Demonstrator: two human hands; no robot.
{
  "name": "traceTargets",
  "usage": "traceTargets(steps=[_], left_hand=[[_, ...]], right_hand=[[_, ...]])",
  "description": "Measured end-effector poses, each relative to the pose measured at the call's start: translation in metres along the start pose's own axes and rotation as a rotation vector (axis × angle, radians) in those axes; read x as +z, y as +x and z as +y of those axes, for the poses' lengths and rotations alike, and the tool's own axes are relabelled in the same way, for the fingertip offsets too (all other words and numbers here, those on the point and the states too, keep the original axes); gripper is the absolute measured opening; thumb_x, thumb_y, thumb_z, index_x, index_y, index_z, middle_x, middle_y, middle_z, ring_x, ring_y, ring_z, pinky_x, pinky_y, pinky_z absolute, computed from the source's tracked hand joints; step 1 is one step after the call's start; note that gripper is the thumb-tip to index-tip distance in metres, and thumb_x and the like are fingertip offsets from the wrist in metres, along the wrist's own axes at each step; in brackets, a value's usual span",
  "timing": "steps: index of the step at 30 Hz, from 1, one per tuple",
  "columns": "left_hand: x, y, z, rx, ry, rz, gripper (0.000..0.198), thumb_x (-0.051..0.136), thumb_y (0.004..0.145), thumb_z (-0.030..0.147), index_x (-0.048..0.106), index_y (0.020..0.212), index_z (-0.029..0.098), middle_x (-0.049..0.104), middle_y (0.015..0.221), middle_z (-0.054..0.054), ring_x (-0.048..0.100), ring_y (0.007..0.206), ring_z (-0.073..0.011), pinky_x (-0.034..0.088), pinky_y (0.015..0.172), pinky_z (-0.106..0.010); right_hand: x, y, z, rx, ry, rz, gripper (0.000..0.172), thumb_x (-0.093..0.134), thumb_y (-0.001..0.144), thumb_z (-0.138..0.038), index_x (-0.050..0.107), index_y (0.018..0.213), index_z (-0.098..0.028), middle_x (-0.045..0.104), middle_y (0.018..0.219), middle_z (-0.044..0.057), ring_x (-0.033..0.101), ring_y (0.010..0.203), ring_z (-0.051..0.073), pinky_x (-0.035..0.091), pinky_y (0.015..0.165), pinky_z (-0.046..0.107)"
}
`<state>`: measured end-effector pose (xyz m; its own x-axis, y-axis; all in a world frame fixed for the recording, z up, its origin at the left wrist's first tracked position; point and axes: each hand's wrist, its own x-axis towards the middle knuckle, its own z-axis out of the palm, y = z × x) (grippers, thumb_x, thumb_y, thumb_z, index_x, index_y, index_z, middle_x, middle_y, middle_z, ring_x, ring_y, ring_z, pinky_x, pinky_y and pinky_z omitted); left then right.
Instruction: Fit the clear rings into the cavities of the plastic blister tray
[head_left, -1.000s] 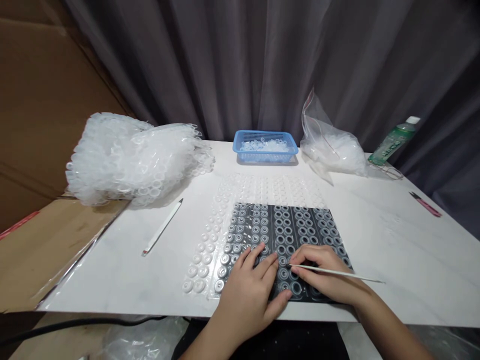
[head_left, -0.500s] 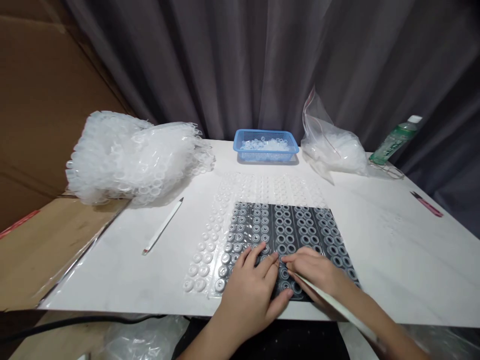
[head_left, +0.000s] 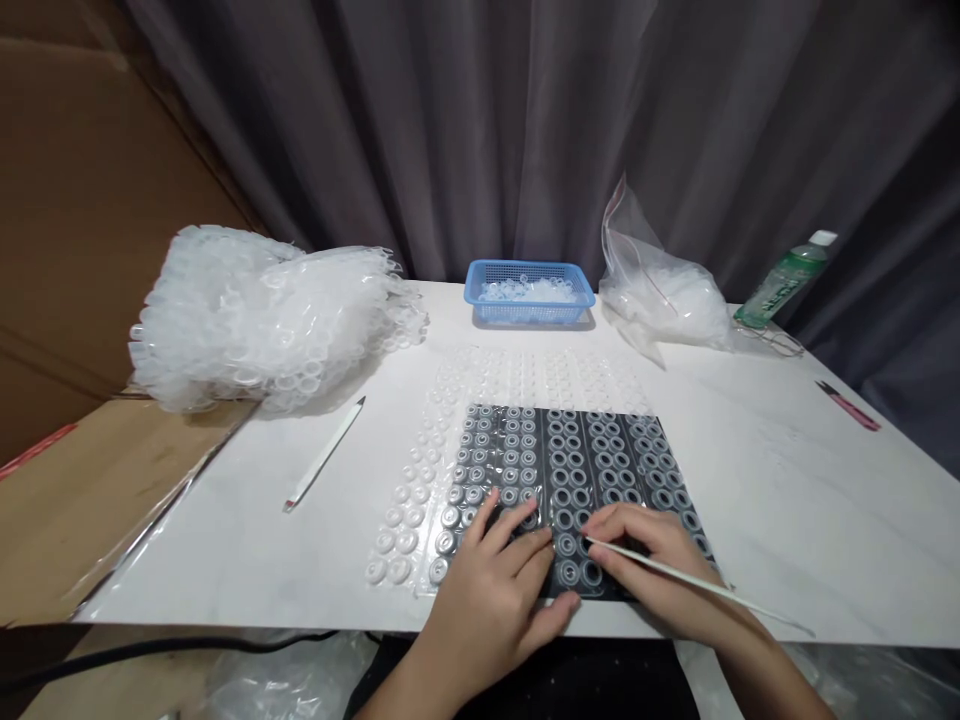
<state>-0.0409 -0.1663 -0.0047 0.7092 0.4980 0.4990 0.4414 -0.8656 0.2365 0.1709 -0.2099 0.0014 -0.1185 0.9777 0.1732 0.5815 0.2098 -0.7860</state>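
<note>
My left hand [head_left: 491, 590] lies palm down with its fingers spread, over the left and middle part of a clear sheet of round moulded cups backed by a black panel [head_left: 543, 455]. In my right hand [head_left: 652, 560] I pinch a slim white stick-like tool [head_left: 690, 577], its tip near a cup in the lower middle columns and its far end slanting right past my wrist. Whitish pieces fill the cups in the left columns; dark centres show in those farther right. My fingers hide some of the lower cups.
Another slim white tool [head_left: 324, 457] lies left of the sheet. Behind stand a bundle of clear plastic cup sheets [head_left: 262, 310], a blue basket [head_left: 531, 310] of small clear pieces, a filled zip bag [head_left: 667, 300] and a green bottle [head_left: 784, 280]. Pink-handled snips [head_left: 849, 405] lie far right.
My right hand has shifted slightly right and down with the white tool, which now lies flatter. The fingers of my left hand have slid a little left and down.
</note>
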Motion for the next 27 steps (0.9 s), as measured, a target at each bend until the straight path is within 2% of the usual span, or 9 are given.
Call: traceTargets(steps=[4,17,21,25,27], left_hand=[[0.001,-0.001,0.0,0.016,-0.024,-0.017,0.018,0.057,0.087,0.029,0.068,0.096,0.018,0.072,0.096,-0.005,0.062,0.104,-0.0238,0.034,0.106,-0.051],[0.001,0.001,-0.001,0.009,-0.036,-0.058,0.018,0.056,0.087,0.03,0.067,0.096,0.018,0.072,0.095,-0.004,0.062,0.102,-0.0229,0.04,0.101,-0.046],[0.005,-0.001,-0.002,-0.019,-0.063,-0.077,0.014,0.057,0.087,0.03,0.066,0.09,0.019,0.071,0.092,-0.002,0.06,0.105,-0.0223,0.035,0.104,-0.047],[0.008,0.0,-0.003,-0.049,-0.121,-0.099,0.012,0.058,0.086,0.03,0.065,0.084,0.02,0.069,0.081,-0.001,0.061,0.1,-0.0207,0.032,0.105,-0.047],[0.008,0.001,-0.004,-0.059,-0.145,-0.099,0.014,0.058,0.086,0.032,0.065,0.085,0.02,0.069,0.079,-0.001,0.062,0.096,-0.0199,0.031,0.104,-0.047]], right_hand=[[0.002,-0.002,-0.003,0.014,0.099,-0.1,0.008,0.061,0.082,-0.016,0.067,0.079,-0.021,0.07,0.086,0.003,0.065,0.082,0.016,0.052,0.075,0.027],[0.002,0.0,-0.003,-0.021,0.052,-0.13,0.007,0.06,0.084,-0.018,0.066,0.083,-0.021,0.07,0.087,0.003,0.064,0.085,0.015,0.051,0.078,0.027],[0.005,-0.001,-0.008,-0.139,-0.066,-0.139,0.01,0.054,0.088,-0.018,0.063,0.087,-0.02,0.067,0.1,0.006,0.062,0.092,0.016,0.051,0.082,0.028],[0.012,-0.008,-0.003,-0.329,-0.218,-0.135,0.016,0.045,0.091,-0.013,0.06,0.087,-0.018,0.068,0.097,0.008,0.062,0.089,0.018,0.052,0.08,0.032],[0.014,-0.012,0.004,-0.385,-0.288,-0.041,0.019,0.043,0.091,-0.011,0.059,0.098,-0.018,0.067,0.106,0.01,0.062,0.093,0.02,0.052,0.082,0.034]])
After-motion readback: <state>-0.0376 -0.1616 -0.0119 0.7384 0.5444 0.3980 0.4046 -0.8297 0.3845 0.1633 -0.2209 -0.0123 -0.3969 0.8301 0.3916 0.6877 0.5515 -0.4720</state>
